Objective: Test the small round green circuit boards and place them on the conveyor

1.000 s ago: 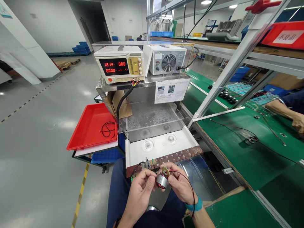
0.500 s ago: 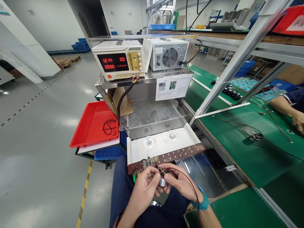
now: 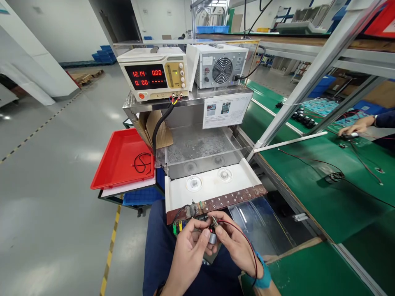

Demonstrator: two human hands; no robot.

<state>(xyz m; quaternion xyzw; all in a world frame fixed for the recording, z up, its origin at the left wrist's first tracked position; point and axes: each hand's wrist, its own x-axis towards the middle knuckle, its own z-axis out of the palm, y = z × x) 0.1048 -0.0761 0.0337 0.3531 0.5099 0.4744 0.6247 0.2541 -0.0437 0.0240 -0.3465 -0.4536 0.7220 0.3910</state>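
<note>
The left hand [image 3: 191, 243] pinches a small silver motor part [image 3: 212, 239] between thumb and fingers, while the right hand [image 3: 237, 243] pinches its upper end; this 2-handed hold probably steadies so small a piece. A red and black lead [image 3: 245, 239] runs from the upper end over the right wrist, perhaps to leave the fingertips clear. The part lies between the 2 hands, touching both, with the thumb tips on either side, above the lap and near the brown strip [image 3: 233, 201]. Which fingertips bear on its underside is hidden.
</note>
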